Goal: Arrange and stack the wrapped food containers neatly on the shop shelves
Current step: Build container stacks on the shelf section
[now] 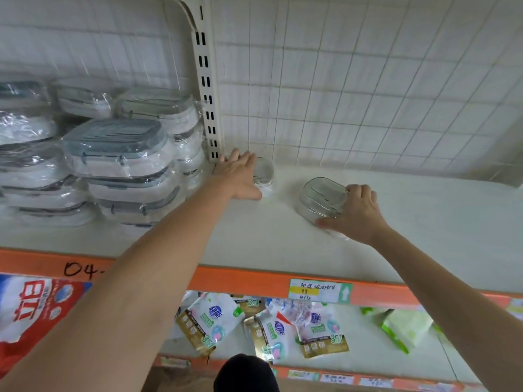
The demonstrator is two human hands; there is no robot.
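Both forearms reach over the orange shelf edge (254, 278). Left hand (240, 176) flat, fingers straight, against a small container (264, 172) at the back; right hand (356, 213) grips another (319, 198) mid-shelf. Stacked containers (121, 165) left bay done; these two remain.

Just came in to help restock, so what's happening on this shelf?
A person is placing wrapped containers on the white shelf. The left hand reaches to a small clear container by the upright post; the right hand grips another clear container. Stacked wrapped containers fill the left bay.
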